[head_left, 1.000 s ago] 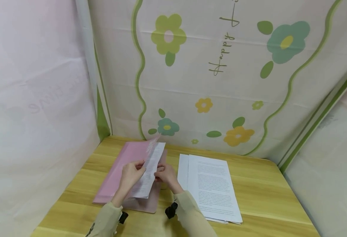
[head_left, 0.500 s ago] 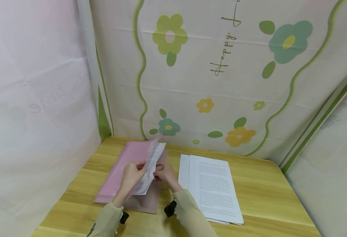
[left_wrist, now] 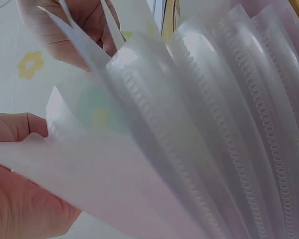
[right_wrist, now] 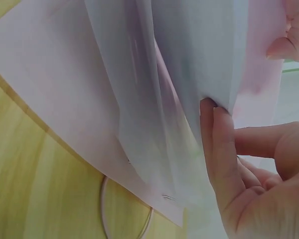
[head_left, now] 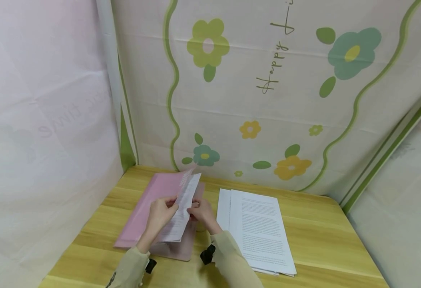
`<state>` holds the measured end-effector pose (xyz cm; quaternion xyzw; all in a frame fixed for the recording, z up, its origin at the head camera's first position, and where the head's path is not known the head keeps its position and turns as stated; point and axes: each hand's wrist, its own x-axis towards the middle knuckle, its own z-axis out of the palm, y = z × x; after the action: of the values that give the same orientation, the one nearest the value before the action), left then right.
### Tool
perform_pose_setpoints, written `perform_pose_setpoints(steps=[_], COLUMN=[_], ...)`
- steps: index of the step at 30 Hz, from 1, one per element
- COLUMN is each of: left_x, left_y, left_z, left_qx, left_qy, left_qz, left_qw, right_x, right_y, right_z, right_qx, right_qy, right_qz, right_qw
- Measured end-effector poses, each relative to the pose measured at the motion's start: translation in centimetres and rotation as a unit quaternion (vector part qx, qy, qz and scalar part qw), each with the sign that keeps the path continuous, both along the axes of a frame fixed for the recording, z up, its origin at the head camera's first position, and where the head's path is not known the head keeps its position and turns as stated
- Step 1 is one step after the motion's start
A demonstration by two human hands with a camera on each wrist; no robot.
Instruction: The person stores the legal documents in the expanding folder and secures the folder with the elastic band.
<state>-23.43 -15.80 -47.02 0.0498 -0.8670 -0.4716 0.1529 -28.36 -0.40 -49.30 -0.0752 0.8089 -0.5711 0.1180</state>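
Note:
A pink folder (head_left: pixel 160 185) lies partly open on the left of the table, its translucent pockets (left_wrist: pixel 204 99) fanned out in the left wrist view. My left hand (head_left: pixel 161 212) pinches the edge of its raised pink cover (left_wrist: pixel 104 169). A printed sheet of paper (head_left: pixel 182 218) stands tilted between cover and back. At the sheet's right edge my right hand (head_left: pixel 202 211) holds it; the right wrist view shows fingertips (right_wrist: pixel 214 112) at the paper's edge, with the thumb partly hidden. Below the folder's edge hangs a thin pink elastic cord (right_wrist: pixel 104 204).
To the right of the folder lies a stack of printed sheets (head_left: pixel 262 232), slightly out of line with each other. The wooden table (head_left: pixel 325 240) meets a flower-printed fabric wall (head_left: pixel 228 92) at the back, with more fabric at both sides.
The sheet's lower edge lifts a little, then comes back down, as my right hand shifts slightly. My left hand stays at the cover. The paper stack has not moved.

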Motion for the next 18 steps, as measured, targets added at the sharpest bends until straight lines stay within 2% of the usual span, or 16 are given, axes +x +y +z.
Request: perform_pose_setpoints(steps=[11,18], left_x=[0.14,0.32], left_y=[0.09,0.13], left_z=[0.15,0.19], left_qx=[0.002,0.01], left_qy=[-0.003,-0.007], left_qz=[0.001,-0.002], left_qw=[1.0,0.9999], right_x=[-0.46,-0.64], right_y=[-0.18,-0.67], right_z=[0.25,-0.08], right_qx=[-0.009,-0.018], right_qy=[-0.005,-0.007], right_qz=[0.03,0.029], right_qw=[0.9995,0.9994])
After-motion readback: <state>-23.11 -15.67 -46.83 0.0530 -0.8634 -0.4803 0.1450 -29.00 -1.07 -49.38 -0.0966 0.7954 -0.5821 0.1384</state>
